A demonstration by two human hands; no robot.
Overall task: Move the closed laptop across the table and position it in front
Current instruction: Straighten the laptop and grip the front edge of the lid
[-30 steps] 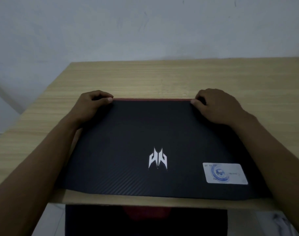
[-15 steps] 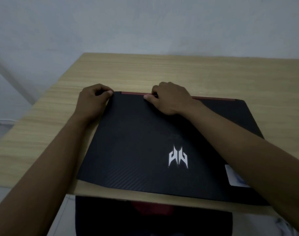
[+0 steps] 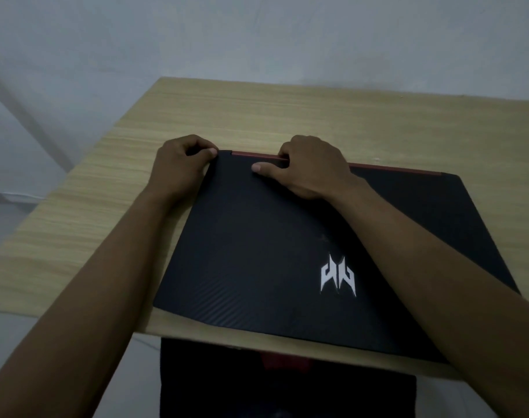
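Observation:
A closed black laptop (image 3: 257,248) with a white logo and a red strip along its far edge lies flat on the light wooden table (image 3: 287,116), close to the table's near edge. My left hand (image 3: 178,167) grips the laptop's far left corner, fingers curled over it. My right hand (image 3: 311,167) grips the far edge a little left of its middle, fingers hooked behind the red strip and thumb on the lid. My right forearm lies across the lid and hides its right part.
A pale wall (image 3: 257,34) stands just behind the table's far edge. The table's left edge (image 3: 85,173) drops off to the floor. A dark seat with a red patch (image 3: 287,384) shows below the near edge.
My right hand has slid left along the far edge, from the right corner to near the left one. The view has shifted left. The left hand keeps its corner grip.

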